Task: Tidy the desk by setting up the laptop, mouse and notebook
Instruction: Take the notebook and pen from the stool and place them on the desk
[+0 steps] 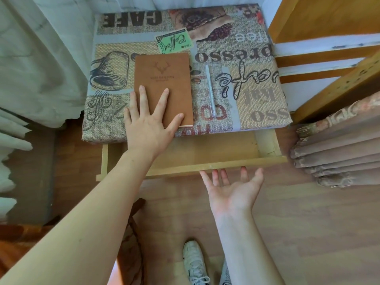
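Brown notebook (163, 87) with a stamped deer-head logo sits left of centre on the desk (263, 112); the small lettering under the logo is too blurry to read. The left hand (149, 124) lies flat on its lower part, fingers spread, not gripping. The right hand (232, 188) is open, palm up, just below the pulled-out drawer (205, 159). A white pen (210, 89) lies right of the notebook. The tablecloth print, upside down, reads "CAFE" along the top, plus "Coffee" on a green patch.

Single head cam, wide-angle, looking steeply down and forward over the desk (257, 103) from close above; edges warp, so true tilt is probably less.
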